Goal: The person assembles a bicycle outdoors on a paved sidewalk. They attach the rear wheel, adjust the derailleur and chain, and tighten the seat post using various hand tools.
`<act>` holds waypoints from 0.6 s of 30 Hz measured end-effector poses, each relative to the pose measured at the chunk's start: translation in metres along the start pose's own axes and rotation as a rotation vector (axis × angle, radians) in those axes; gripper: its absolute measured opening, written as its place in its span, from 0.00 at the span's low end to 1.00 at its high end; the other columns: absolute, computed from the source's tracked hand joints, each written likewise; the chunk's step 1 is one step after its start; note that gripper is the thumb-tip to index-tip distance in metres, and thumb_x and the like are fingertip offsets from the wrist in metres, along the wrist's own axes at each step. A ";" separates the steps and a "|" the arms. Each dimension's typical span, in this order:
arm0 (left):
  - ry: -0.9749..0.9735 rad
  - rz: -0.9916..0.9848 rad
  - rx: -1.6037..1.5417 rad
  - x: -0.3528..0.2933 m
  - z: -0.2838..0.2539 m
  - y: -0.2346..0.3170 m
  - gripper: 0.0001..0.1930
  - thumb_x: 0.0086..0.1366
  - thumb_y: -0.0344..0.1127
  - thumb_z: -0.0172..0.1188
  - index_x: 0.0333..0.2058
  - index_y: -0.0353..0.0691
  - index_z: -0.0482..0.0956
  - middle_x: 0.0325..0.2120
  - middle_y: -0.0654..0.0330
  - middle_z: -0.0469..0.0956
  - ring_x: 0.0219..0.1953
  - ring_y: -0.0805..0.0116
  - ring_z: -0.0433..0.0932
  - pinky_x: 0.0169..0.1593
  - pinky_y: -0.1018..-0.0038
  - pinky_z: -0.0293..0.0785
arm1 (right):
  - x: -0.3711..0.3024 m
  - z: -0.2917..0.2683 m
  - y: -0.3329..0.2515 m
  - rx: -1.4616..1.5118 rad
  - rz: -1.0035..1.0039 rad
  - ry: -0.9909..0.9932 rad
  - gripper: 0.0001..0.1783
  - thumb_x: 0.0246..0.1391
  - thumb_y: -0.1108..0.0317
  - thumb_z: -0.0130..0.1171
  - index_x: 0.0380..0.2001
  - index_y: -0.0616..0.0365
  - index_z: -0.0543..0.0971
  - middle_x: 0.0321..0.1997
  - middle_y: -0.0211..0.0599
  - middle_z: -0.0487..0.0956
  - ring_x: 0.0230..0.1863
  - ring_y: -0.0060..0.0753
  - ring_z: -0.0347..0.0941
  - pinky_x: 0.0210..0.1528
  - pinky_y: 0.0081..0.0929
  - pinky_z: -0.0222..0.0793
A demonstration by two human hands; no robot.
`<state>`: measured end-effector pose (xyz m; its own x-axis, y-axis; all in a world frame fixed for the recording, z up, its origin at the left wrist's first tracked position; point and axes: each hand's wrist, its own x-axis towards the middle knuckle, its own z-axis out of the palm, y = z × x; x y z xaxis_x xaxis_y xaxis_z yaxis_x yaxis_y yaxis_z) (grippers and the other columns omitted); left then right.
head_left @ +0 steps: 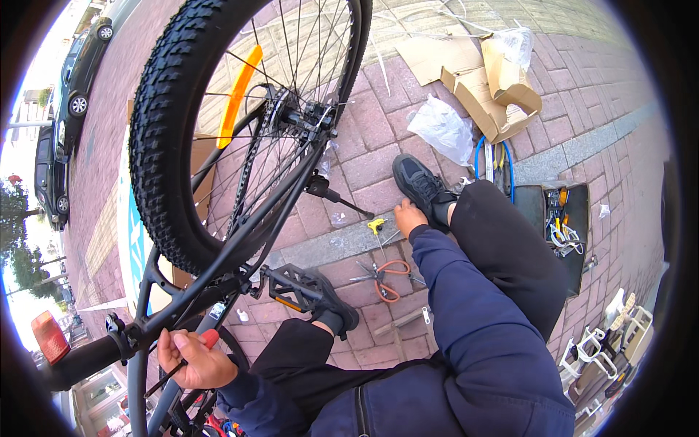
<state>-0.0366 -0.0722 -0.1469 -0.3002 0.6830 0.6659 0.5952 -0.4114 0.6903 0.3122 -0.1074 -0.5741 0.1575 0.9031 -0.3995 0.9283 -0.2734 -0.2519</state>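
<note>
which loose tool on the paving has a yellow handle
The thin-shafted one just left of the right hand; the cutter-like tool nearer the body has orange-red handles instead.

My left hand [198, 362] is closed, fingers curled in. My right arm [466, 284] extends forward and down, the right hand [411, 217] low, its fingers partly hidden.
</note>
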 end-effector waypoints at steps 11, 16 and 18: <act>-0.025 -0.007 -0.029 0.002 0.005 0.008 0.13 0.72 0.24 0.54 0.53 0.27 0.75 0.25 0.60 0.72 0.21 0.80 0.62 0.24 0.83 0.60 | -0.021 -0.012 -0.068 0.285 -0.096 -0.028 0.09 0.63 0.68 0.51 0.40 0.57 0.79 0.45 0.52 0.75 0.46 0.57 0.81 0.48 0.50 0.79; -0.021 -0.023 -0.053 0.002 0.007 0.007 0.13 0.72 0.24 0.54 0.52 0.28 0.76 0.24 0.61 0.72 0.22 0.80 0.63 0.25 0.83 0.61 | -0.013 -0.008 -0.049 0.338 0.050 -0.086 0.10 0.61 0.68 0.56 0.41 0.59 0.81 0.50 0.54 0.77 0.49 0.58 0.81 0.52 0.48 0.78; -0.002 -0.030 -0.046 0.002 0.008 0.007 0.12 0.71 0.24 0.54 0.52 0.28 0.76 0.24 0.61 0.72 0.22 0.80 0.63 0.25 0.83 0.61 | -0.014 -0.008 -0.040 0.405 0.107 -0.025 0.11 0.58 0.66 0.60 0.42 0.59 0.82 0.50 0.55 0.79 0.50 0.57 0.81 0.53 0.46 0.78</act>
<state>-0.0269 -0.0694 -0.1429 -0.3158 0.6963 0.6446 0.5508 -0.4186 0.7221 0.2754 -0.1062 -0.5513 0.2331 0.8554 -0.4626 0.6988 -0.4781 -0.5321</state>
